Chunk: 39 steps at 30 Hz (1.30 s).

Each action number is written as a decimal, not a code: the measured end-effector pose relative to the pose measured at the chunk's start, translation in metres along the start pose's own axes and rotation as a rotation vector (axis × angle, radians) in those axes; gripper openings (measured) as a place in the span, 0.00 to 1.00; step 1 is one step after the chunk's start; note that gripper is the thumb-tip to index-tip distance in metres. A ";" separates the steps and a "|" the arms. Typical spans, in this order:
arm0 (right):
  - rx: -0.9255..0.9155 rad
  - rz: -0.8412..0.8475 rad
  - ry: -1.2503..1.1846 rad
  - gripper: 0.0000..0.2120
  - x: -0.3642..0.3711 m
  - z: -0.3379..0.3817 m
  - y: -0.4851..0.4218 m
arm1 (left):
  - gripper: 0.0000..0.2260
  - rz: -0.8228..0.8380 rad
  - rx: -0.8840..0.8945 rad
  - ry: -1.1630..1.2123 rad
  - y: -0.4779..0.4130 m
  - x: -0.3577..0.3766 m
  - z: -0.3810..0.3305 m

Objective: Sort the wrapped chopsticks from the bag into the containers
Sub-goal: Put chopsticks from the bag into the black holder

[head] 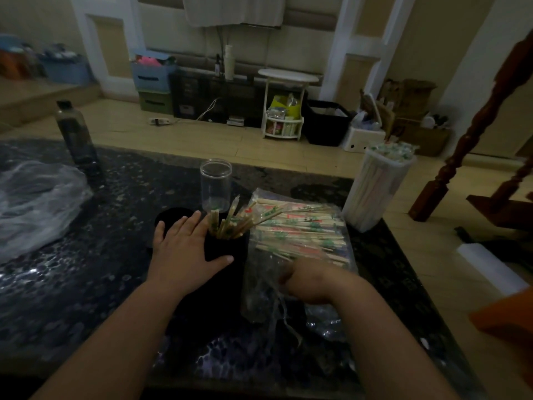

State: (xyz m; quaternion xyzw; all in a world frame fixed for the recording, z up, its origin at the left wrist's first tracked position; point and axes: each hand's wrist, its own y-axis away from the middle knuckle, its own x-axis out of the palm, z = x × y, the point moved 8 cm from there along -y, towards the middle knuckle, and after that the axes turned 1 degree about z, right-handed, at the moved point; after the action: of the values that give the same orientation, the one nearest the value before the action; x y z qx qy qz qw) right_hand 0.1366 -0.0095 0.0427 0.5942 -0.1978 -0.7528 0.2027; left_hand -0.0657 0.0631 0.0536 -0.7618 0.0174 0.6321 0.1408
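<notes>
A clear plastic bag (300, 226) full of wrapped chopsticks lies on the dark table (86, 284), right of centre. My right hand (308, 281) is curled at the bag's near, open end, its fingers reaching into the plastic; what they hold is hidden. Left of the bag stands a black container (227, 249) with several wrapped chopsticks (230, 223) sticking up from it. My left hand (187, 246) lies flat against that container's left side, fingers straight. An empty clear jar (215, 184) stands behind it. A tall white container (377, 189) packed with chopsticks stands at the right edge.
A dark bottle (76, 137) stands at the table's far left, with crumpled clear plastic (34, 203) in front of it. A black round lid (173, 216) lies behind my left hand. A wooden post (473, 134) rises to the right of the table.
</notes>
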 end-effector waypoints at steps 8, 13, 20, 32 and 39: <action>0.168 -0.095 -0.181 0.36 0.051 -0.044 -0.050 | 0.43 -0.016 -0.010 0.006 0.000 0.000 0.000; 0.337 -0.359 -0.156 0.28 0.037 -0.077 -0.045 | 0.43 -0.014 -0.006 -0.008 0.000 0.000 -0.001; 0.232 -0.536 -0.305 0.18 0.032 -0.092 -0.042 | 0.43 -0.014 -0.009 0.004 0.000 0.001 -0.001; 0.310 -0.484 -0.077 0.28 0.028 -0.097 -0.055 | 0.43 -0.035 -0.011 0.009 0.000 0.000 0.000; 0.303 -0.458 -0.040 0.31 0.032 -0.098 -0.057 | 0.43 -0.026 -0.012 0.013 0.001 -0.002 -0.002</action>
State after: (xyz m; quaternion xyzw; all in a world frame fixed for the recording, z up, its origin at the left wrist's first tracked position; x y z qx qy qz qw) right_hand 0.2211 0.0155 -0.0353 0.6320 -0.1725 -0.7525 -0.0680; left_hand -0.0648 0.0611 0.0559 -0.7668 0.0048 0.6254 0.1443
